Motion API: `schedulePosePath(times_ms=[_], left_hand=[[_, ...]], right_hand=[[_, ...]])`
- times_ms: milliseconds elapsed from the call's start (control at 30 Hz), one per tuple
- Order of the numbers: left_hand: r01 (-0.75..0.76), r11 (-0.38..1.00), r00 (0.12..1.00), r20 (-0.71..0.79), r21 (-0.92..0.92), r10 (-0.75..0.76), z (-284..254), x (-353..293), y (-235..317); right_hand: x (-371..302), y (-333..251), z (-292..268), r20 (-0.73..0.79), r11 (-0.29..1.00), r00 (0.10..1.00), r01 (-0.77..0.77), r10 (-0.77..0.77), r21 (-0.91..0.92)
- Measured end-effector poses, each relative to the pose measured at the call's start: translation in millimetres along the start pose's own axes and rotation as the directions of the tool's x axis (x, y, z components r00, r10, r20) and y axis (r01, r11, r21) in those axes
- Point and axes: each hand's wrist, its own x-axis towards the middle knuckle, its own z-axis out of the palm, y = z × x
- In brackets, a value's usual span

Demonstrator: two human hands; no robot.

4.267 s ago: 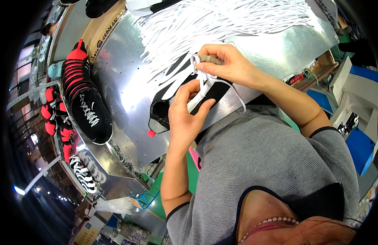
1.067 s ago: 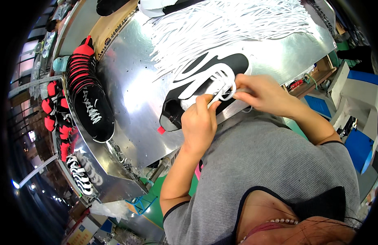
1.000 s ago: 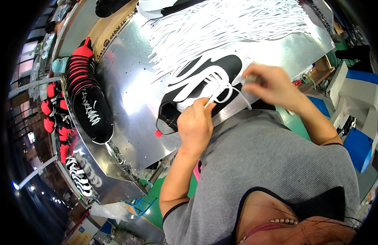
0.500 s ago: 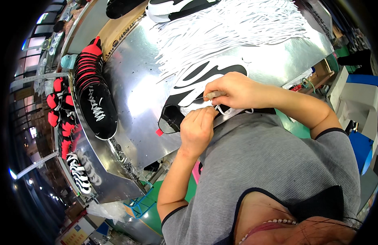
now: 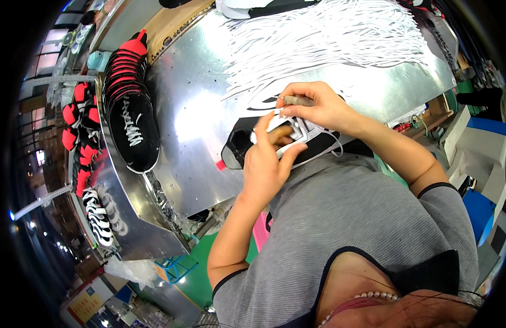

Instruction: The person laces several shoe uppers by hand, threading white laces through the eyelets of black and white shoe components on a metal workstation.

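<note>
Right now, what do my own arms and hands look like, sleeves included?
Your left hand and right hand are ungloved, with no watch or bracelet showing. The forearms are bare below short, grey, finely ribbed sleeves, edged with black trim.

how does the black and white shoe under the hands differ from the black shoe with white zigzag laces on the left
The black and white shoe has white panels; the black shoe with white zigzag laces is mostly black. The first's toe points right; the second's points down the picture. A loose white lace trails from the first, while the second's laces lie flat across it. Both have white laces.
</note>
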Motion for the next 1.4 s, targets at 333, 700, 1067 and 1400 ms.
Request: schedulePosePath(times_ms=[333, 700, 1067, 1400], left_hand=[[0.343, 0.934, 0.928, -0.120, -0.102, -0.354, -2.8, 15.4, 4.9], [0.303, 0.945, 0.931, -0.173, -0.125, -0.322, -2.9, 15.5, 0.1], [0.298, 0.937, 0.908, -0.249, -0.183, -0.338, 4.9, 20.4, 0.8], [0.250, 0.947, 0.916, -0.266, -0.204, -0.299, 7.4, 17.4, 2.6]], right_hand=[[6.7, -12.4, 4.2, 0.069, 0.971, 0.984, -0.171, 0.161, 0.166], [11.1, -14.1, 4.9, 0.094, 0.979, 0.978, -0.179, 0.188, -0.095], [2.3, -22.2, -1.9, 0.057, 0.963, 0.989, -0.116, 0.133, -0.244], [-23.7, -30.5, -8.6, 0.080, 0.851, 0.997, 0.062, -0.023, -0.522]])
